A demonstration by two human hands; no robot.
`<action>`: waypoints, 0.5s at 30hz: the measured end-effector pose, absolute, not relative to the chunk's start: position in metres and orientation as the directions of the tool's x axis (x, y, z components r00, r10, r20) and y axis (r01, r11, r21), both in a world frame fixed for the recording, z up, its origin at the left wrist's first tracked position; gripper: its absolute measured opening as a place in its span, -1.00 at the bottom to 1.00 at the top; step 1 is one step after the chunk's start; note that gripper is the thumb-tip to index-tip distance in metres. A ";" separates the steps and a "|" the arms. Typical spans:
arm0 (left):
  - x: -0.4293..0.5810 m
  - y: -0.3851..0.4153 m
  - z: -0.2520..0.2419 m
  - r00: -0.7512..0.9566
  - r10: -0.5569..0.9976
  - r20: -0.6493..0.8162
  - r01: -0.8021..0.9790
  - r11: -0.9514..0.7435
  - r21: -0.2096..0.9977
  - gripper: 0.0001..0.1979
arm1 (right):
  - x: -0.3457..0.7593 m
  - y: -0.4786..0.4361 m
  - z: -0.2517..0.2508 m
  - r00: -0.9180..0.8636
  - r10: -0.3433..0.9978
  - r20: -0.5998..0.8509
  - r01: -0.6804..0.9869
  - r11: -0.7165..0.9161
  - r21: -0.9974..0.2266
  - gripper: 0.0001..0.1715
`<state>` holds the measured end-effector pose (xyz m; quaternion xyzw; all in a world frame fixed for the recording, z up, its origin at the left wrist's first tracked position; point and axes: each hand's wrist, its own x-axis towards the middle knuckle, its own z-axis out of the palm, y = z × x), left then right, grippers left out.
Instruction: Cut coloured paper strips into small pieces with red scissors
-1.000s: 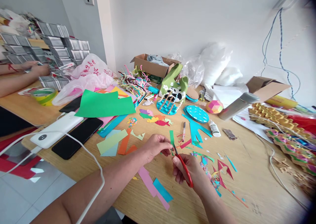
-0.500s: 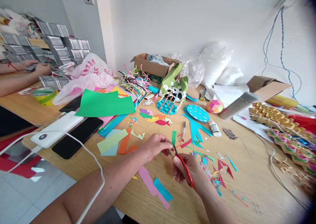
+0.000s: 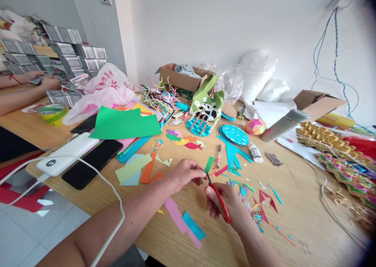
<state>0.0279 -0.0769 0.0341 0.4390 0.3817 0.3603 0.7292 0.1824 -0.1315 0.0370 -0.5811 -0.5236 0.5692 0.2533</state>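
Observation:
My left hand (image 3: pixel 188 173) pinches a small strip of green paper (image 3: pixel 209 165) between thumb and fingers. Red-handled scissors (image 3: pixel 221 202) are in my right hand (image 3: pixel 225 204), their blades up against the green strip by my left fingertips. Beneath and beside the hands lie a pink paper strip (image 3: pixel 176 216) and a blue paper piece (image 3: pixel 194 226). Colourful paper fish (image 3: pixel 186 141) lie in a group beyond my left hand. To the right of the scissors are scattered paper scraps (image 3: pixel 266 204), some red, blue and green.
Green paper sheets (image 3: pixel 126 124), a black phone (image 3: pixel 91 164) and a white power bank (image 3: pixel 67 153) lie at left, with a white cable (image 3: pixel 117 196) crossing above my left arm. A glue bottle (image 3: pixel 256 152) and grey flask (image 3: pixel 283 126) stand at right. Another person's hands (image 3: pixel 44 80) are far left.
The green paper strip has tilted to the right against the scissor blades. Both hands stay in nearly the same place.

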 end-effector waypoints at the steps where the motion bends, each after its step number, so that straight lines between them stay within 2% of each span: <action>1: 0.028 -0.077 0.034 0.450 0.861 -0.237 -0.189 0.352 0.917 -0.84 | 0.183 -0.132 0.037 -0.202 0.898 -0.391 0.319 -0.318 -0.893 -0.48; 9: 0.027 -0.077 0.036 0.486 0.845 -0.224 -0.163 0.340 0.926 -0.86 | 0.182 -0.132 0.039 -0.223 0.897 -0.382 0.325 -0.301 -0.897 -0.48; 15: 0.027 -0.077 0.036 0.489 0.843 -0.225 -0.214 0.366 0.906 -0.86 | 0.183 -0.133 0.039 -0.210 0.888 -0.409 0.337 -0.327 -0.883 -0.47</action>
